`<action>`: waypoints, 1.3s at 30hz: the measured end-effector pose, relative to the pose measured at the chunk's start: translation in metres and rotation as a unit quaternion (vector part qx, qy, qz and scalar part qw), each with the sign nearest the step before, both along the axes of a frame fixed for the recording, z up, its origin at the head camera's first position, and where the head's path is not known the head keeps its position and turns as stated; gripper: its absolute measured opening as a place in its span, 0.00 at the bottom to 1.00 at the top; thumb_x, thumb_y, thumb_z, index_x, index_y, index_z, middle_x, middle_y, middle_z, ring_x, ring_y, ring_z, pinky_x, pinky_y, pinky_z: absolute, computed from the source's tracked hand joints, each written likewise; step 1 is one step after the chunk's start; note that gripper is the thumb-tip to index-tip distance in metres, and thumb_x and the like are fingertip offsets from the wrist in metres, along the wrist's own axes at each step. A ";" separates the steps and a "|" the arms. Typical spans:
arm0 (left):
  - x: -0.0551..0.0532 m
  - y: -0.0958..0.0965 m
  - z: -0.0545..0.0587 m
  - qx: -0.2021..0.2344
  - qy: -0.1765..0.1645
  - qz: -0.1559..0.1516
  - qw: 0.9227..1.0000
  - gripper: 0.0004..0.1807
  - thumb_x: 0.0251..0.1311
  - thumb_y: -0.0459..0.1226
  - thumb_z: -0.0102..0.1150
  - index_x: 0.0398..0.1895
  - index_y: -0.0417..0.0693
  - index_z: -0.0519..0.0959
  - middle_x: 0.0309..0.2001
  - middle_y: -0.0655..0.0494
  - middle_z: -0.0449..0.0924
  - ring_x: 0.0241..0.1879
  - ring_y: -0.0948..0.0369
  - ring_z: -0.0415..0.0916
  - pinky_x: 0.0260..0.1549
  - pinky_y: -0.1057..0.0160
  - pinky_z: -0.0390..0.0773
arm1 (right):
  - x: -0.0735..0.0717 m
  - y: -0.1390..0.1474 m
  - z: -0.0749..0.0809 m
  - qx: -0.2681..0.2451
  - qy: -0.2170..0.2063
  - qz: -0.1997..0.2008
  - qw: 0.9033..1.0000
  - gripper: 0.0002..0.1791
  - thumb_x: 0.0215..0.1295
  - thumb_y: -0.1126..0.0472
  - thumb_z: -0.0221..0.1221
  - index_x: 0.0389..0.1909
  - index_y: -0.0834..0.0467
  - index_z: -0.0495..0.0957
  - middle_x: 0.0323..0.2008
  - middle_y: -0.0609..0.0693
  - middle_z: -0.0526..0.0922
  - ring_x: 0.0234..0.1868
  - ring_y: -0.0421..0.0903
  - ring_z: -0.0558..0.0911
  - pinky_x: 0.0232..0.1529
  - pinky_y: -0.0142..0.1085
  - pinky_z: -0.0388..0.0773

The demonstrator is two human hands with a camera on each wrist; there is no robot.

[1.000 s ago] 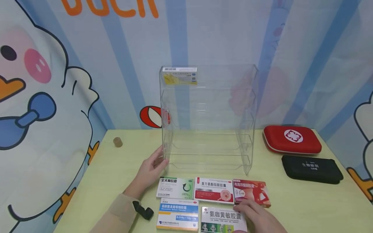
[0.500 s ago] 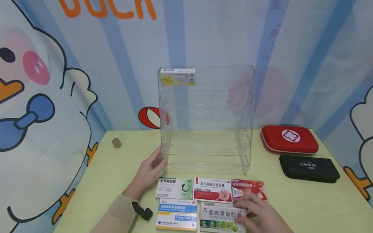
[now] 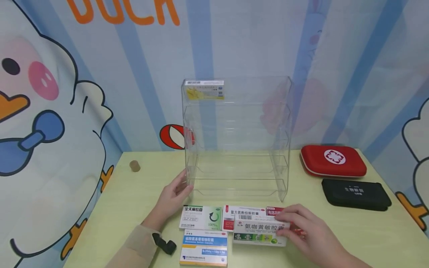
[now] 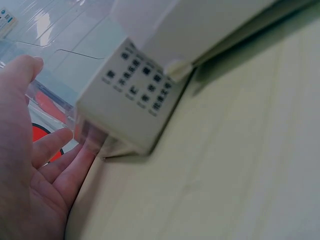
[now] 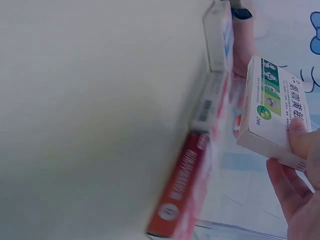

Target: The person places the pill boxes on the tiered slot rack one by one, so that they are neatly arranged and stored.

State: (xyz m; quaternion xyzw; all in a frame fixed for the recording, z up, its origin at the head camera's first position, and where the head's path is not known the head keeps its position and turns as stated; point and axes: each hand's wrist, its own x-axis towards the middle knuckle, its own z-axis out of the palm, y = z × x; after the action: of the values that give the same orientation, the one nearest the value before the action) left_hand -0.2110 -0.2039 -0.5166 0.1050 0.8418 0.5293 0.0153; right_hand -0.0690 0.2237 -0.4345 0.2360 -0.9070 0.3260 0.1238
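Observation:
My right hand (image 3: 310, 232) pinches a white medicine box with a green picture strip (image 3: 259, 236) by its right end, thumb against fingers. The box is lifted and tilted, hiding parts of a red-and-white medicine box (image 3: 246, 212) and a red medicine box (image 3: 273, 211) in the head view. With thumb at the front edge and fingers along the outside, my left hand (image 3: 172, 195) holds the lower left side of a clear tiered display rack (image 3: 238, 178). A yellow-and-white box (image 3: 205, 91) stands at the left of the rack's top tier.
Just in front of the rack lie a green-and-white box (image 3: 201, 217) and a blue-and-white box (image 3: 203, 247). On the right are a red zip case (image 3: 335, 160) and a black case (image 3: 356, 194). A small brown cylinder (image 3: 134, 166) stands at the back left.
My right hand has picked up the white box with the green strip from the front row, raising it forward over the red boxes. The left hand stays at the rack.

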 end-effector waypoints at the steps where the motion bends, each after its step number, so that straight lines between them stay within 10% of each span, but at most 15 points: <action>1: 0.000 0.000 0.000 0.000 0.001 0.002 1.000 0.39 0.80 0.50 0.63 0.88 0.78 0.58 0.81 0.50 0.73 0.78 0.45 0.76 0.76 0.44 0.78 | -0.004 0.000 0.004 -0.002 0.031 0.001 1.000 0.28 0.50 0.64 0.84 0.53 0.44 0.90 0.51 0.39 0.85 0.42 0.30 0.82 0.41 0.18 0.86; 4: 0.000 -0.001 0.000 -0.001 0.004 0.004 1.000 0.39 0.80 0.50 0.64 0.88 0.78 0.58 0.82 0.51 0.73 0.78 0.46 0.76 0.76 0.44 0.78 | -0.017 0.002 0.018 -0.006 0.104 -0.001 0.995 0.30 0.45 0.66 0.86 0.52 0.47 0.90 0.50 0.42 0.86 0.42 0.33 0.85 0.44 0.13 0.83; 8: 0.001 -0.001 0.001 0.001 0.004 -0.001 1.000 0.39 0.80 0.50 0.63 0.88 0.77 0.58 0.83 0.54 0.70 0.78 0.46 0.76 0.76 0.45 0.78 | -0.037 0.009 0.041 -0.009 0.167 -0.011 0.986 0.19 0.62 0.49 0.76 0.52 0.52 0.90 0.49 0.46 0.87 0.44 0.38 0.88 0.50 0.11 0.80; 16: 0.001 0.000 0.000 0.001 0.006 -0.003 1.000 0.39 0.80 0.49 0.64 0.88 0.77 0.58 0.83 0.54 0.71 0.77 0.46 0.77 0.76 0.45 0.78 | -0.078 0.022 0.083 -0.009 0.252 -0.026 0.967 0.39 0.78 0.28 0.53 0.50 0.60 0.91 0.49 0.55 0.88 0.41 0.44 0.88 0.56 0.08 0.73; 21: 0.001 0.000 0.000 0.000 0.014 -0.008 1.000 0.40 0.80 0.48 0.63 0.89 0.74 0.58 0.82 0.52 0.72 0.77 0.45 0.77 0.76 0.45 0.79 | -0.102 0.022 0.104 -0.023 0.273 -0.013 0.962 0.32 0.77 0.35 0.60 0.51 0.62 0.90 0.48 0.58 0.87 0.38 0.49 0.89 0.56 0.07 0.72; 28: 0.000 -0.001 0.000 -0.004 0.021 -0.001 1.000 0.40 0.80 0.49 0.64 0.89 0.73 0.59 0.82 0.52 0.72 0.76 0.45 0.78 0.75 0.44 0.79 | -0.131 0.005 0.134 -0.056 0.261 -0.023 0.963 0.23 0.56 0.74 0.79 0.55 0.66 0.88 0.50 0.62 0.85 0.48 0.53 0.87 0.57 0.09 0.74; 39: 0.002 0.002 0.002 -0.005 0.015 -0.004 1.000 0.40 0.81 0.47 0.63 0.90 0.66 0.58 0.85 0.54 0.68 0.78 0.45 0.76 0.76 0.45 0.78 | -0.173 -0.013 0.174 -0.162 0.222 -0.074 0.959 0.20 0.68 0.73 0.72 0.60 0.69 0.86 0.57 0.65 0.80 0.56 0.39 0.85 0.54 0.13 0.81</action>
State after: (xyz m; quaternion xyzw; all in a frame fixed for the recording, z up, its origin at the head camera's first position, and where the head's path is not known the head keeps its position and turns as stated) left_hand -0.2091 -0.2024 -0.5141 0.1161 0.8439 0.5238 0.0055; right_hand -0.2417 0.2111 -0.2605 0.2120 -0.8067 0.3978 0.3823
